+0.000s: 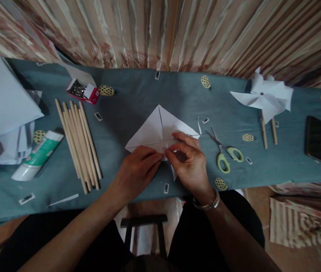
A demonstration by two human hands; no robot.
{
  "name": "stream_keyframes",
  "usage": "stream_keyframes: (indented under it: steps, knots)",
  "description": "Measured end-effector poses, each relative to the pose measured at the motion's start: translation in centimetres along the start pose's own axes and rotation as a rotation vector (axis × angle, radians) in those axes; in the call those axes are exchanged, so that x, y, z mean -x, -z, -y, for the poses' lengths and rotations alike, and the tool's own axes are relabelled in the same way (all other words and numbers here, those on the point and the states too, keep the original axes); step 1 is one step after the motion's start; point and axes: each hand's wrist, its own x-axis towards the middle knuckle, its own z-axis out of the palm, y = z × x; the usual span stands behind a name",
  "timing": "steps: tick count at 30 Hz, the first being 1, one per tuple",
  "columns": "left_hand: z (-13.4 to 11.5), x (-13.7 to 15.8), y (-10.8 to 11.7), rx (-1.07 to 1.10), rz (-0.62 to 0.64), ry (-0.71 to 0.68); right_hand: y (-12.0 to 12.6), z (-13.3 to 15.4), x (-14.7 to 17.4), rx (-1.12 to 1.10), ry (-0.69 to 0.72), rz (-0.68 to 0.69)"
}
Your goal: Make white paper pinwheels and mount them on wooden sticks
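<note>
Pinching the near side of a creased white paper sheet [149, 130] with both hands, over the middle of the cloth-covered desk [129, 94]. Using a closed fingertip grip on the sheet in the left hand [139, 168] and another in the right hand [190, 160], with one right finger stretched across the paper. Working between wooden sticks [74, 143] on the left and green-handled scissors [220, 145] just beside the right hand. Having a white paper pinwheel [262, 99] and a dark phone [315, 139] farther right.
</note>
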Motion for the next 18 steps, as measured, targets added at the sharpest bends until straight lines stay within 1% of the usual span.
stream_keyframes:
  steps: [6,18]
  knots:
    - [-0.12,-0.26,-0.06,-0.021,0.01,-0.001,-0.08,0.08,-0.01,0.06,-0.009,-0.002]
    - [0.1,-0.2,-0.16,-0.023,0.024,0.027,-0.1,0.12,0.06,0.077,-0.005,-0.001]
